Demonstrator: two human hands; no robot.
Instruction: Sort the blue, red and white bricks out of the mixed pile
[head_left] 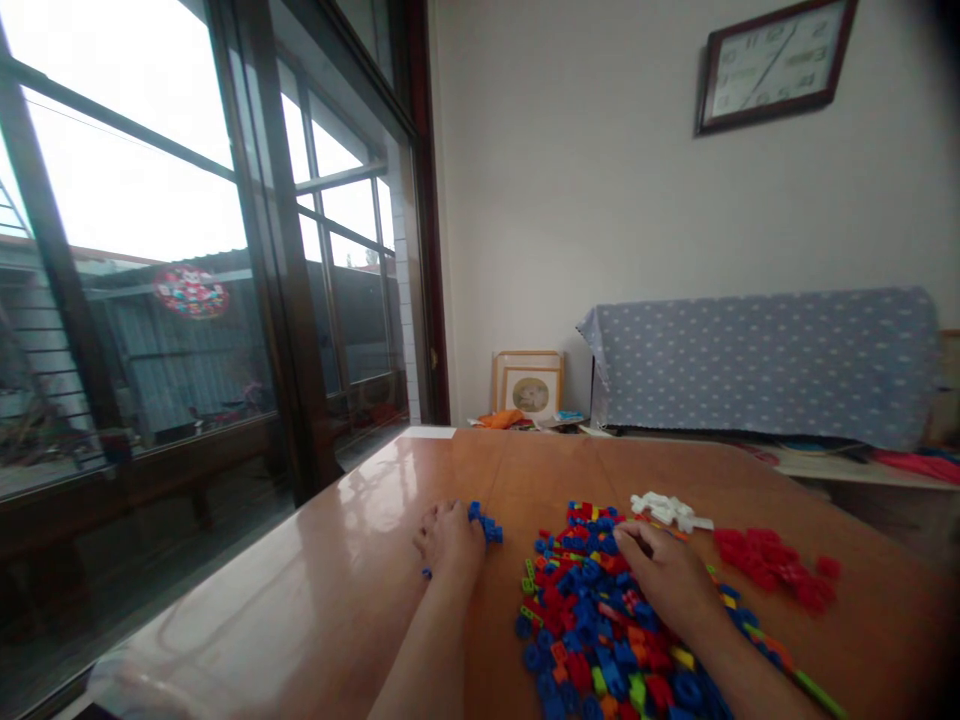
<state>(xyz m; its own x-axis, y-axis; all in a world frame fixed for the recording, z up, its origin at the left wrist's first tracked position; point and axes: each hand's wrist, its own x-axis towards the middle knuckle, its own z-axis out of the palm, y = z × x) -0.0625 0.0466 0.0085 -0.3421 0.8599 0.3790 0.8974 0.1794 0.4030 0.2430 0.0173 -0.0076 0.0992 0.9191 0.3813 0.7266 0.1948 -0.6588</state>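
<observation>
My left hand (450, 537) lies curled on the glossy wooden worktop (315, 590), fingers touching small knobbly blue blocks (486, 524). My right hand (670, 575) rests loosely bent atop the mixed plastic block pile (592, 620); I can't tell its grip. White blocks (670, 510) and red blocks (772, 565) sit beyond.

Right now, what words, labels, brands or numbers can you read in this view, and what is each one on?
Wall clock: numerals ring the face, too blurred to quote.
Round red decoration on the window: pattern only, no legible text.
Framed picture on the floor: no readable writing.
Plastic blocks on the table: no markings legible.
</observation>
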